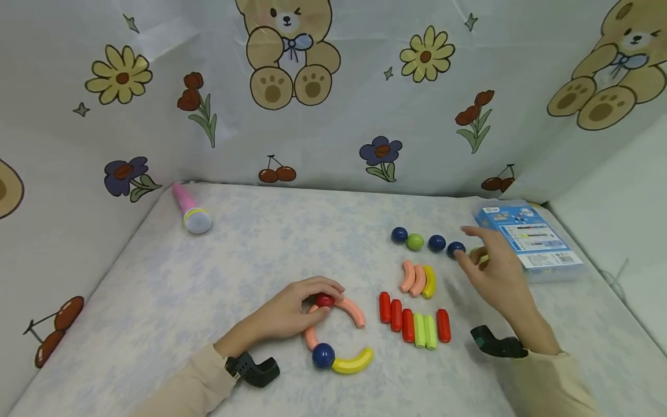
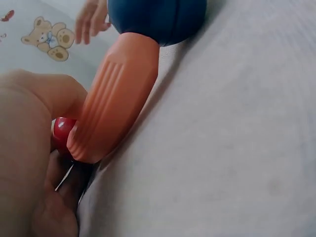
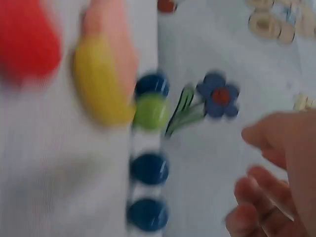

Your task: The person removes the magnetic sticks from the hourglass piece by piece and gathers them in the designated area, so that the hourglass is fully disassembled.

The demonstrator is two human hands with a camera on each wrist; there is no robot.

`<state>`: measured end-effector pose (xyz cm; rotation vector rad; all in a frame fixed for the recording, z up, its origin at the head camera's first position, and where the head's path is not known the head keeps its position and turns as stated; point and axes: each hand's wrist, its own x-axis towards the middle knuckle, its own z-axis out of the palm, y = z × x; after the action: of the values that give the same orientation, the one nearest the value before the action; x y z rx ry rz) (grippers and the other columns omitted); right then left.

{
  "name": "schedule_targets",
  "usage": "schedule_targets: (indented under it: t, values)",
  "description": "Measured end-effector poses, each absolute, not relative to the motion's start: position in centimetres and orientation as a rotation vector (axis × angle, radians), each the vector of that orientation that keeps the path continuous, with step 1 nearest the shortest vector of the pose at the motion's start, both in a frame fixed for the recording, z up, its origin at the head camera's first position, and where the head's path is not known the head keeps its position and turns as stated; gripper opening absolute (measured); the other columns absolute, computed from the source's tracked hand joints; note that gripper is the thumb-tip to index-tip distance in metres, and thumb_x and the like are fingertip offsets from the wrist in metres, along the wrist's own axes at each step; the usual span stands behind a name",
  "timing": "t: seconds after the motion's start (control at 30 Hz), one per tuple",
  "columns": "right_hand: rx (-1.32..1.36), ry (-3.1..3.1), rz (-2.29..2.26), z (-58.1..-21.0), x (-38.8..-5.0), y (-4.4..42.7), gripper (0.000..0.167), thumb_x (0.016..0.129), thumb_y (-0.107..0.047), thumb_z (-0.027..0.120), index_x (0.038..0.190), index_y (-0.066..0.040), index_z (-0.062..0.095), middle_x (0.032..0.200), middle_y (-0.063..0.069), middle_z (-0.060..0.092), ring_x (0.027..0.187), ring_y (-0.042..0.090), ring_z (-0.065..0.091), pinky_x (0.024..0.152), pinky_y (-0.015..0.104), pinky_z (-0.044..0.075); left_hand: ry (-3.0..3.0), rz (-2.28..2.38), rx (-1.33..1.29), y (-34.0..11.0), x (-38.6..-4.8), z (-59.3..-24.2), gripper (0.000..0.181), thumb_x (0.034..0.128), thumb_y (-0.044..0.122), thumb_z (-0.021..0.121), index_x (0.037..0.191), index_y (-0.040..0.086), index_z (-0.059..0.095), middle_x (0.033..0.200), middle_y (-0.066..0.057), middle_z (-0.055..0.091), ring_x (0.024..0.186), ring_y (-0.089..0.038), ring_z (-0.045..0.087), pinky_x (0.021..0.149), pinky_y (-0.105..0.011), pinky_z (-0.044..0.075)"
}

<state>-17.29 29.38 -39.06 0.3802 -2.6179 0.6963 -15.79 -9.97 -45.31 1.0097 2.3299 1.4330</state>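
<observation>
My left hand (image 1: 292, 310) grips a red ball (image 1: 325, 300) between thumb and fingers. Two curved pink pieces (image 1: 352, 313) lie against that ball in a partial ring. The ring goes on with a blue ball (image 1: 323, 355) and a curved yellow piece (image 1: 353, 361). In the left wrist view, a pink piece (image 2: 121, 94) reaches from the blue ball (image 2: 158, 17) to the red one. My right hand (image 1: 497, 278) hovers at the right over a row of balls, thumb and fingers apart, holding nothing visible. A green ball (image 1: 476, 253) is partly hidden behind it, with a dark blue ball (image 1: 455, 249) beside the thumb.
Two more blue balls and a green ball (image 1: 414, 242) continue the row. Nearer lie curved pink and yellow pieces (image 1: 429, 282), then several straight red (image 1: 396, 315) and green tubes (image 1: 430, 332). A clear-lidded box (image 1: 542, 240) stands back right, a pink toy microphone (image 1: 191, 209) back left.
</observation>
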Motion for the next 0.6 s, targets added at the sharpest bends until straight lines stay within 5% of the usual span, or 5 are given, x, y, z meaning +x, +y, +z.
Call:
schedule_targets:
  t: [0.33, 0.6]
  values:
    - [1.131, -2.835, 0.929, -38.9, -12.7, 19.4, 0.024, 0.098, -0.015, 0.072, 0.121, -0.018, 0.069, 0.115, -0.004, 0.069, 0.074, 0.001, 0.053, 0.065, 0.021, 0.052, 2.358, 1.444, 0.992, -10.1, -15.6, -45.6, 0.033, 0.0968, 0.006, 0.068, 0.123, 0.026, 0.069, 0.141, 0.007, 0.058, 0.133, -0.014, 0.055, 0.106, -0.03, 0.05]
    - [1.311, -2.943, 0.976, -40.1, -10.6, 16.6, 0.018, 0.102, -0.028, 0.067, 0.119, -0.021, 0.07, 0.112, -0.012, 0.068, 0.068, -0.007, 0.049, 0.066, 0.014, 0.049, 2.353, 1.428, 1.039, -10.0, -15.9, -45.3, 0.036, 0.0958, 0.005, 0.066, 0.122, 0.028, 0.069, 0.141, 0.006, 0.059, 0.133, -0.013, 0.055, 0.109, -0.036, 0.048]
